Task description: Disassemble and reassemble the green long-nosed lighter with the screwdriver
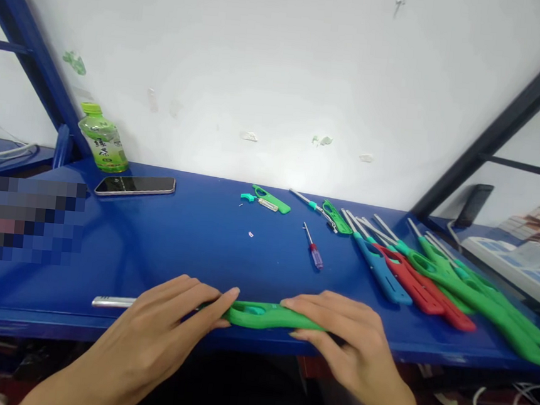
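A green long-necked lighter lies sideways between my hands at the table's front edge, its metal tube pointing left. My left hand is closed around the end near the tube, thumb and fingers pinching the green body. At the other end, my right hand grips the handle between thumb and fingers. The teal trigger shows in the handle's opening between the hands. Beyond them on the table lies a small screwdriver with a purple and red handle.
Several lighters in blue, red and green lie at right. Opened lighter parts and a loose metal tube lie at the back. A phone and a green-capped bottle are at left. A white wall stands behind.
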Demonstrator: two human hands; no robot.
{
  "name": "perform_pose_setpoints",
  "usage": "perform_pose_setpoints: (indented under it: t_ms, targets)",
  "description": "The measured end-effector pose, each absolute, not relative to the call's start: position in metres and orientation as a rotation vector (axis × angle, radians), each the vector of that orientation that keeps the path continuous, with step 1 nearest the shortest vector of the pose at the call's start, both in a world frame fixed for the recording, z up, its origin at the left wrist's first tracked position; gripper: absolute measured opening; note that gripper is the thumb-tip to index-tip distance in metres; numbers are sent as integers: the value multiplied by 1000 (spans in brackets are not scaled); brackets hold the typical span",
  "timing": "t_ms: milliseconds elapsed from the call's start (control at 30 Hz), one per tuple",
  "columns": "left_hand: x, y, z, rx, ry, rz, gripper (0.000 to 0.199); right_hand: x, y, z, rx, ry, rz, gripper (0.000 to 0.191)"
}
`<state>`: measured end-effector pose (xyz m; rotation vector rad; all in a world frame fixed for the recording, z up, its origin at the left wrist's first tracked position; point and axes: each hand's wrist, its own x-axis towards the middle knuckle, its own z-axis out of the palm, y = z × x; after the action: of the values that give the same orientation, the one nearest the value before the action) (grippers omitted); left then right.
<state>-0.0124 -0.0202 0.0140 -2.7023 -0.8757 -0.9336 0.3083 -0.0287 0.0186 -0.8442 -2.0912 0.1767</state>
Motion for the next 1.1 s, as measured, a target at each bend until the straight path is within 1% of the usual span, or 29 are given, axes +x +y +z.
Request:
perform_pose_setpoints:
  t_ms: [133, 333, 500, 633, 733, 800, 933, 1100]
  targets:
    - [-5, -15, 22, -2717, -846, -939, 38, 310, -31, 18, -885, -2092, 187, 21]
    - [-1, -10, 39, -2522, -853, -878, 44, 308, -33, 20, -972, -1985, 179, 16]
    - [-5, -14, 45, -2488, -806, -764, 28, 308, -34, 22, -1001, -1947, 208, 15]
    - [-1, -21, 40, -2502, -796, -713, 34, 313, -34, 24, -1053, -1965, 213, 12]
    - [0, -27, 30, -2448, -840, -732, 46, 317, -34, 25, -1056, -2019, 248, 17]
    - [-2, -30, 24, -2426, -863, -731, 50, 319, -33, 24, -1029, -2049, 283, 18]
    - [-8, -35, 15, -2475, -949, -691, 51, 318, -31, 20, -920, -2039, 326, 11]
    - [-8, -34, 18, -2545, -946, -776, 44, 314, -32, 20, -846, -2008, 335, 16]
